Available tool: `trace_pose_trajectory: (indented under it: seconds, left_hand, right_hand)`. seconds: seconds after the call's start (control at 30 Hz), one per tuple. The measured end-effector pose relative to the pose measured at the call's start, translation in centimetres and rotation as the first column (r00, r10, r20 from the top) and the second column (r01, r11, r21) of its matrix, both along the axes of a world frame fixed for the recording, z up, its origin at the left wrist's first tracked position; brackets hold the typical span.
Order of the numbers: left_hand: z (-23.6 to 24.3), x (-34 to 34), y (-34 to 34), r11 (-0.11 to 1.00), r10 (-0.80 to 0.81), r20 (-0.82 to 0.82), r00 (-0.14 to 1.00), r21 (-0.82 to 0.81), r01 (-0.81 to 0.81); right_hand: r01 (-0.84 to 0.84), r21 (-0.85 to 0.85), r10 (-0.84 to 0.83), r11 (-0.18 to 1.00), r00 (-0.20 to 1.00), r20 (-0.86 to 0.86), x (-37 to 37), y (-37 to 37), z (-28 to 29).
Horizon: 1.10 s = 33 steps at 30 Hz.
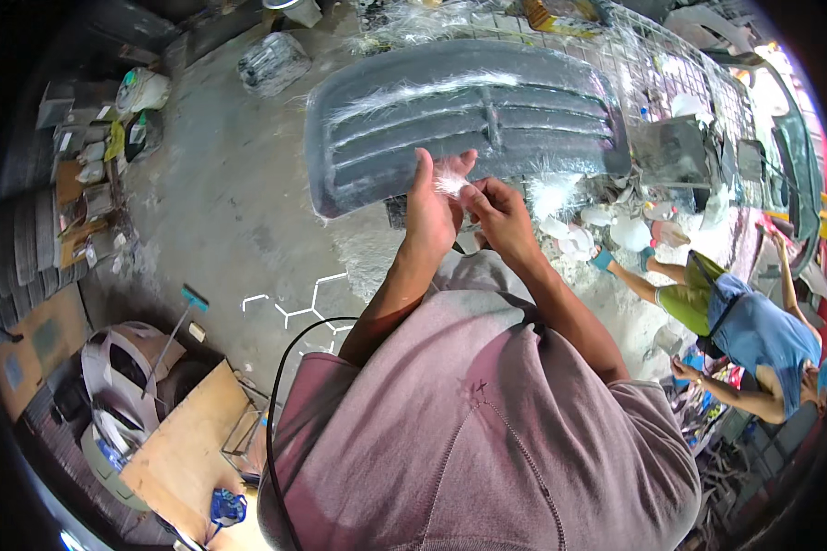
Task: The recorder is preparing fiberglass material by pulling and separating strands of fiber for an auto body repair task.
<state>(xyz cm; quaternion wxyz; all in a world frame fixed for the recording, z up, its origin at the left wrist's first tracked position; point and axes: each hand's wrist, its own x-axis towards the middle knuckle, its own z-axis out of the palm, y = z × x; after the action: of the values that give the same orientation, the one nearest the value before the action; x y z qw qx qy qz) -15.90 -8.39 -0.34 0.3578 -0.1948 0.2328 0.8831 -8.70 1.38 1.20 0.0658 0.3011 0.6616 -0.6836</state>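
Note:
My left hand (435,205) and my right hand (498,213) meet just in front of a dark grey curved panel (542,72) with several long slats. Between them is a tuft of white fibres (449,182). My left hand cradles it with the thumb raised, and the bent fingers of my right hand pinch it. A strip of similar white fibres (404,92) lies along the top slat, and more loose fibres (553,193) show by the panel's lower right.
A co-worker (753,331) in blue is at the right, beside a mesh rack (698,64). A wrapped bundle (274,62) sits upper left, shelving (92,202) at left. A squeegee (195,298), grey body part (119,386) and plywood board (170,450) are lower left.

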Motion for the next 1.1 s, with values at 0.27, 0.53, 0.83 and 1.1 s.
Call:
trace_pose_trajectory:
  seconds: [0.27, 0.53, 0.83, 1.1]
  left_hand:
    - [0.2, 0.9, 0.9, 0.971, -0.1, 0.029, 0.995, -0.215, 0.104]
    - [-0.8, 0.1, 2.4, 0.986, -0.104, 0.104, 0.989, -0.12, 0.116]
    - [-0.9, -4.6, 1.3, 0.973, -0.147, -0.201, 0.969, -0.206, 0.104]
    - [1.3, 0.9, 4.5, 0.927, -0.357, -0.369, 0.858, -0.256, 0.275]
  right_hand:
    - [0.172, -0.051, -0.176, 0.984, 0.98, -0.088, 1.2, -1.1, -0.8]
    - [0.255, 0.038, -0.244, 0.966, 0.952, -0.187, 1.5, -1.3, -0.8]
    - [0.378, -0.033, -0.368, 0.925, 0.874, -0.317, 3.7, 3.6, 2.4]
    - [0.338, 0.005, -0.321, 0.941, 0.896, -0.307, 4.1, 4.9, 2.3]
